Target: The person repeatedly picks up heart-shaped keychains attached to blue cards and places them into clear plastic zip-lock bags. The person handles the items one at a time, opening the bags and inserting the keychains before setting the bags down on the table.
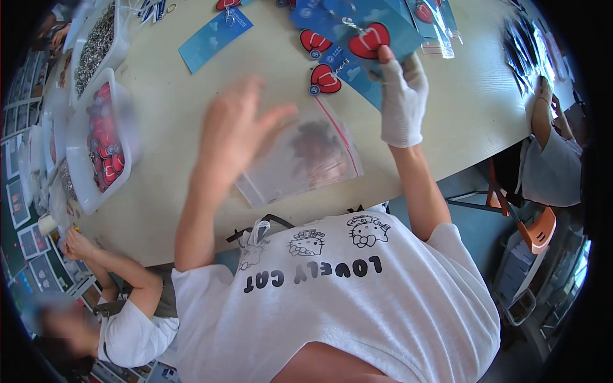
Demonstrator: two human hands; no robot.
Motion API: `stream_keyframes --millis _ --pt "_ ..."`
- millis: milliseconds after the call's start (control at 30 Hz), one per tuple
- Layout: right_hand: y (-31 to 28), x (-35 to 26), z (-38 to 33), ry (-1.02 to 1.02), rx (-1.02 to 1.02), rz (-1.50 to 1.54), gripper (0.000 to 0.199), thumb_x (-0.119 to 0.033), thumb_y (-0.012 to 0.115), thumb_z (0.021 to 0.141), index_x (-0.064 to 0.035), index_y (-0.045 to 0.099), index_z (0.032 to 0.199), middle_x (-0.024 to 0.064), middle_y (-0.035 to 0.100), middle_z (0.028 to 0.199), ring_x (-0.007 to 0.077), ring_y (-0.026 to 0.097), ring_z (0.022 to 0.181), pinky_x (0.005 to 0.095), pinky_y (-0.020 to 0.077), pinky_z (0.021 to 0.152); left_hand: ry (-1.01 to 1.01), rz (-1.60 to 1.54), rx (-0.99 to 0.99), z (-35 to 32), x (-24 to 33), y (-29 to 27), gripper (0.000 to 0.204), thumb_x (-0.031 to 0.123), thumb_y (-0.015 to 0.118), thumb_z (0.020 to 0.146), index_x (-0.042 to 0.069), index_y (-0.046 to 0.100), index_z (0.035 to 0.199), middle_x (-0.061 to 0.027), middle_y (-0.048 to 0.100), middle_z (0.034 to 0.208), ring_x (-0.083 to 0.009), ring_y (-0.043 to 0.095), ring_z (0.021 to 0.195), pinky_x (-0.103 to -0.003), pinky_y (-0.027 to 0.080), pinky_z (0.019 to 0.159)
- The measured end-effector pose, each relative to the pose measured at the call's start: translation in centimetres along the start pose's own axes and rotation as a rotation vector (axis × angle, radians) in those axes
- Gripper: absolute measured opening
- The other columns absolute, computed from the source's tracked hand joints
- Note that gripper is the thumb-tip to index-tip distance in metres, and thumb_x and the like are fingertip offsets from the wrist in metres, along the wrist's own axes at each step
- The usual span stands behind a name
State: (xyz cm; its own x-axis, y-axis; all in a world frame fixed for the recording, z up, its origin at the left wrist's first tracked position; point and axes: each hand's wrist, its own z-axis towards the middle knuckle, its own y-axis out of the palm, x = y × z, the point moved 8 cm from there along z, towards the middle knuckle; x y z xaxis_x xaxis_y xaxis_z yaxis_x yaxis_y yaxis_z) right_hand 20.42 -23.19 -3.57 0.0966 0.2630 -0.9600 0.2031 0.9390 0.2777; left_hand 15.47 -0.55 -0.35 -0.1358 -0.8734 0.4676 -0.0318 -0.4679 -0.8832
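- Pale wooden counter (156, 214) is stretching out underneath.
- White-gloved right hand (403, 99) is pinching a blue card (402, 32) and red rounded charm (368, 42).
- Bare left hand (233, 124) is hovering spread, nearer the clear plastic bag (274, 182) lying between.

A broad, pale wood-toned table (469, 131) with faint grain spreads from left to right across the far part of the scene, its near right edge slanting away toward the far right. Below that edge shows a smooth blue-grey floor (472, 223). At the right stands a chair with an orange plastic backrest (541, 231) and dark metal legs (468, 198); a pale, boxy piece (518, 268) sits just nearer, its kind unclear. A bright bluish-white strip (582, 265) glows along the right rim, its source unclear. Along the left, pale rectangular panels (32, 242) line a dark green surface. Soft light covers the tabletop.
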Motion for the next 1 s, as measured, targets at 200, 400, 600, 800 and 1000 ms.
stream_keyframes --millis 200,400,600,800,1000 --pt "-1.8 0.8 -0.5 0.071 -0.028 -0.119 0.031 -0.026 0.067 0.087 -0.0019 0.061 0.105 0.0022 0.065 0.089 0.0075 0.061 0.077 0.0227 0.0487 0.069 0.096 -0.129 -0.093 -1.6 0.4 4.6 0.036 0.014 0.079 0.066 0.003 0.053 0.088 -0.0078 0.056 0.083 -0.0248 0.055 0.079 -0.038 0.044 0.074" --pt "-2.7 1.3 -1.2 0.132 -0.062 -0.234 0.031 -0.024 0.066 0.087 -0.0019 0.06 0.108 0.0027 0.065 0.092 0.0071 0.059 0.079 0.0228 0.0483 0.07 0.095 -0.272 -0.068 -1.3 0.0 4.0 0.032 0.002 0.077 0.065 0.001 0.051 0.083 -0.0061 0.054 0.079 -0.021 0.054 0.076 -0.033 0.044 0.069" --pt "-4.1 0.9 -1.6 0.155 -0.091 -0.307 0.033 -0.022 0.067 0.087 -0.0014 0.06 0.111 0.0028 0.065 0.094 0.0067 0.058 0.08 0.0219 0.0473 0.071 0.074 -0.371 0.044 -1.8 -0.9 3.3 0.015 0.001 0.077 0.068 -0.001 0.064 0.076 -0.0053 0.057 0.075 -0.0169 0.056 0.074 -0.029 0.045 0.067" --pt "-4.3 0.4 -1.6 0.158 -0.18 -0.325 0.035 -0.02 0.067 0.087 -0.0001 0.058 0.114 0.0025 0.064 0.095 0.0059 0.056 0.078 0.0212 0.0459 0.068 -0.029 -0.621 -0.116 -1.7 -3.1 4.0 0.013 0.0 0.075 0.072 0.0 0.072 0.085 -0.0033 0.064 0.077 -0.0107 0.058 0.071 -0.025 0.046 0.064" --pt "-3.6 0.0 -0.7 0.221 -0.401 -0.346 0.035 -0.018 0.067 0.086 0.0008 0.058 0.115 0.0023 0.064 0.094 0.0056 0.055 0.075 0.02 0.0448 0.065 -0.248 -1.02 -0.317 -1.3 -4.0 4.9 0.017 0.005 0.075 0.075 -0.003 0.07 0.089 -0.0029 0.066 0.077 -0.0084 0.059 0.072 -0.022 0.048 0.068"
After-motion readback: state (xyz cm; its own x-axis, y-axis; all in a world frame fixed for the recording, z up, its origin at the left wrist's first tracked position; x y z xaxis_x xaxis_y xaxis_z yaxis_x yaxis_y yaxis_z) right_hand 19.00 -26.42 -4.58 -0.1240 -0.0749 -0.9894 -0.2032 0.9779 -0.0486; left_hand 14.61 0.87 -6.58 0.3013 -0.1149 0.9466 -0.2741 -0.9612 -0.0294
